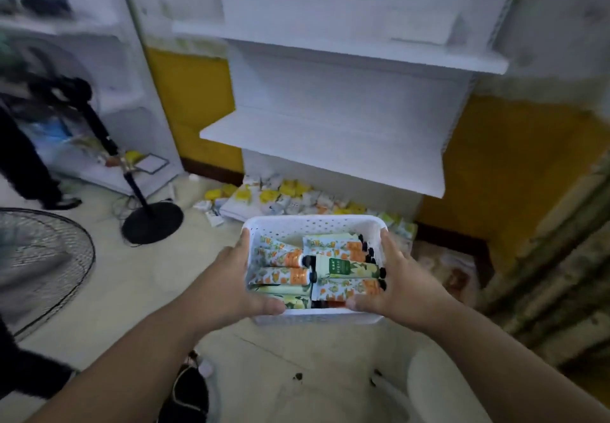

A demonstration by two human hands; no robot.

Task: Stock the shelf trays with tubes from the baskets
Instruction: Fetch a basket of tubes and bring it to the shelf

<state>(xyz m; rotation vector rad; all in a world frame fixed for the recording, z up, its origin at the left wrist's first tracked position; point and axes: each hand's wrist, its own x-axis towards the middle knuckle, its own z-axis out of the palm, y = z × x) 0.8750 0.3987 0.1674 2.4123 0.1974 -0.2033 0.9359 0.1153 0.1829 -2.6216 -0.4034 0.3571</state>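
Note:
A white perforated basket [310,226] is held up in front of me, over the floor. It is filled with several tubes [284,275] printed with orange and green flowers and capped in black. My left hand [237,280] grips the basket's left side, thumb hooked over the near rim. On the right side my right hand [392,284] grips it the same way. Ahead stands a white shelf unit [330,145] with bare boards; no trays show on it.
Small yellow and white packets [290,196] lie heaped on the floor under the lowest shelf. A black fan stand [152,223] and a fan grille [43,257] are at the left, beside another person's legs [26,165]. A white chair [439,386] sits below me.

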